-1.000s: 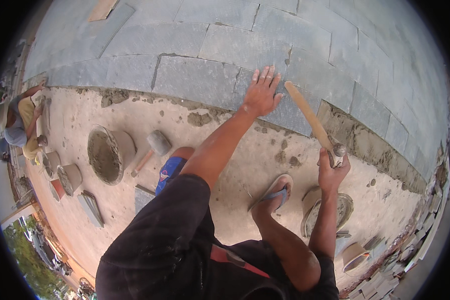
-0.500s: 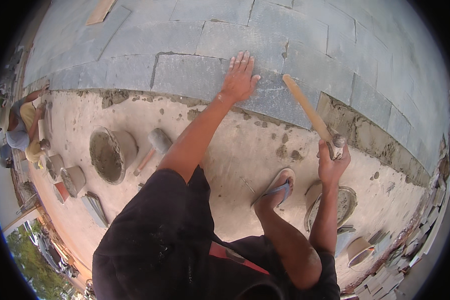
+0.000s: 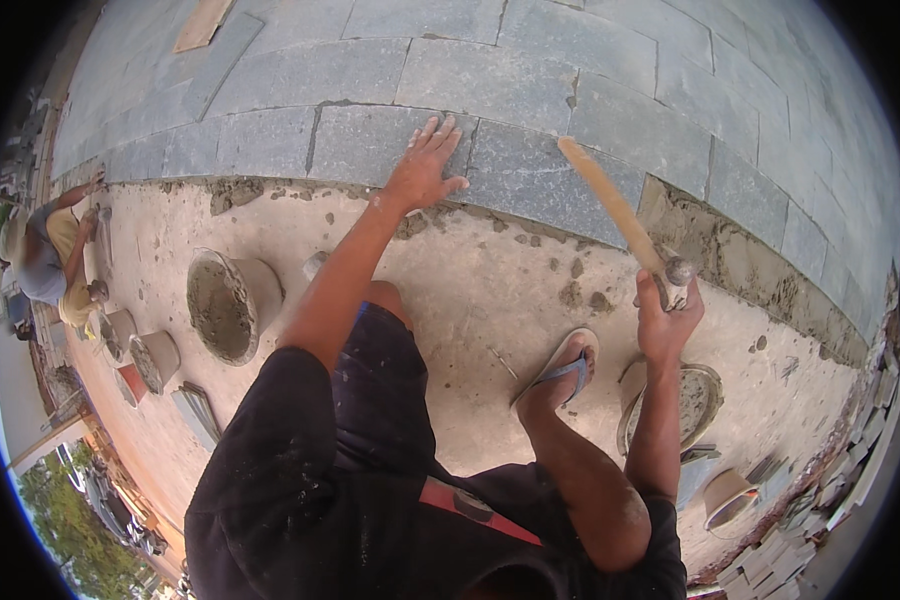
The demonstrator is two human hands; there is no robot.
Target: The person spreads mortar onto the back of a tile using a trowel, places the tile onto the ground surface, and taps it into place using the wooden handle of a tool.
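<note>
Grey rectangular tiles cover the upper part of the frame in staggered rows, their joints thin and dark and the courses curved by the lens. The row's lower edge borders a pale, dusty floor spotted with lumps of mortar. At right centre, a strip of wet grey mortar bed lies bare along that edge.

The hands are well apart. The left hand, above centre, lies palm down with fingers spread on an edge tile. The right hand, right of centre, is wrapped around a wooden-handled tool near its rounded grey end; the pale handle slants up and left across the neighbouring tile.

On the floor at left stands a mortar bucket, with smaller buckets beyond it. Another bucket sits partly behind the right forearm. A sandalled foot rests between. At far left, a co-worker crouches by the tile edge. Loose stone pieces are heaped at lower right; greenery shows at lower left, outdoors.
</note>
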